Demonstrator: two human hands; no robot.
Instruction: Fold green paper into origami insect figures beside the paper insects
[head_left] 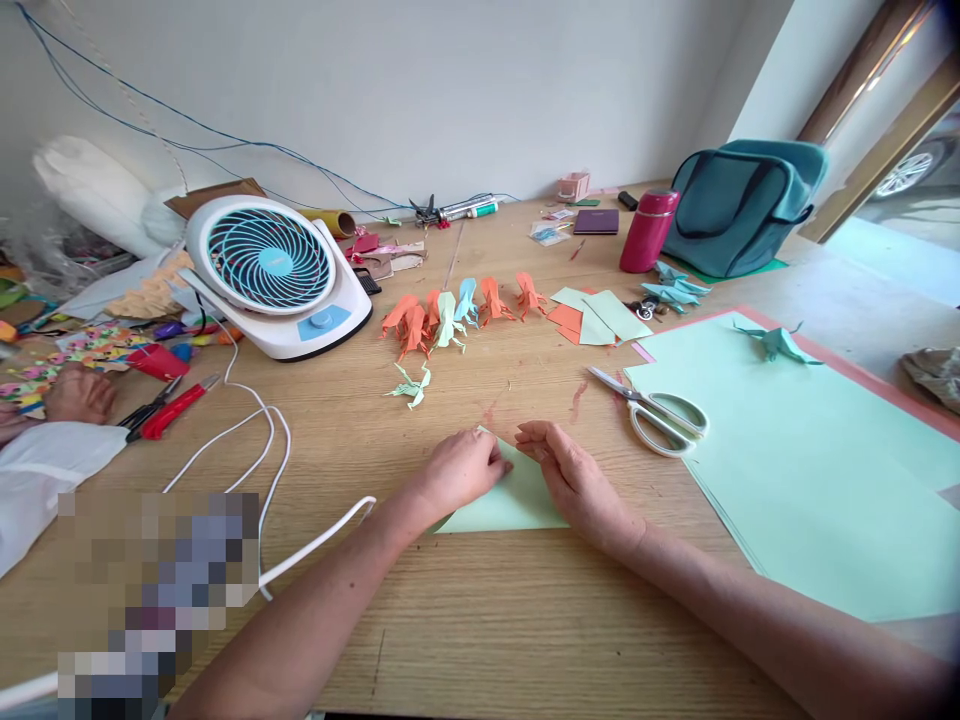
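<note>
A small light green paper (pixel 510 500) lies folded on the wooden table (pixel 480 610) in front of me. My left hand (pixel 459 468) presses on its upper left edge with curled fingers. My right hand (pixel 564 475) rests on its right side, fingertips pinching the paper near the top corner. Both hands meet at the paper's top point.
White-handled scissors (pixel 660 412) lie on a stack of large green sheets (pixel 810 470) to the right. A row of orange and green origami figures (pixel 450 312), a small fan (pixel 274 270) with white cable, a red bottle (pixel 648 230), a teal bag (pixel 739 205). Another person's hand (pixel 79 392) at left.
</note>
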